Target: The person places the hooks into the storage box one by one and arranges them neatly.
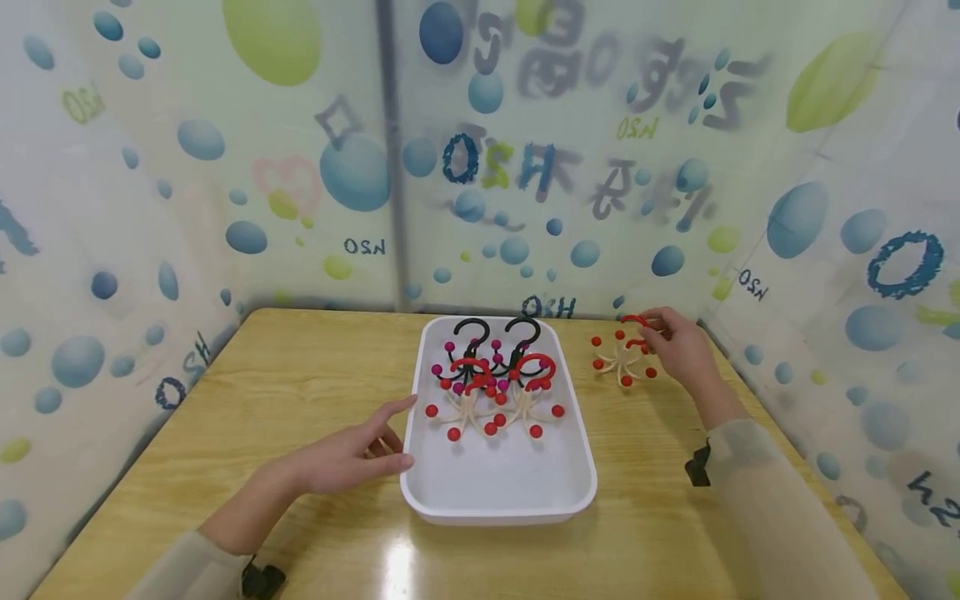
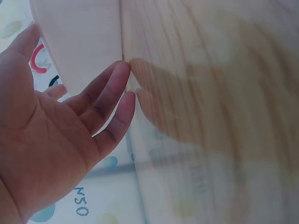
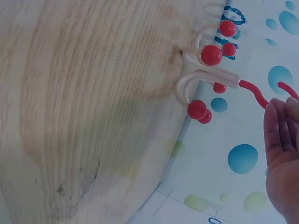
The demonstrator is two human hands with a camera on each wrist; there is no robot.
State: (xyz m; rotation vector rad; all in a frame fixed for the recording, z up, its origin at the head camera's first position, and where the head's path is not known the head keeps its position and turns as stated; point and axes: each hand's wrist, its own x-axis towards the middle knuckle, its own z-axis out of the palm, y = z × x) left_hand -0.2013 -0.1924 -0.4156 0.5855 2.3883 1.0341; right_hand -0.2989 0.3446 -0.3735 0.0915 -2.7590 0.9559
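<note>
At the tray's right, my right hand [image 1: 678,346] pinches the red hook of a beige multi-armed hanger [image 1: 621,363]. Its curved arms end in red balls and point down to the table, as the right wrist view of the hanger [image 3: 218,76] shows. My left hand [image 1: 341,460] has its thumb and index finger at the left rim of a white tray [image 1: 510,496], fingers loosely extended. Inside the tray are two beige hangers [image 1: 467,410] with red hooks and red balls. Behind them lie two black hangers [image 1: 469,360] with purple balls, partly covered.
A wooden table [image 1: 315,375] carries everything. Printed curtains [image 1: 315,267] with blue and green dots enclose it at the back and both sides, close to the right hand. The tray's front part is bare white.
</note>
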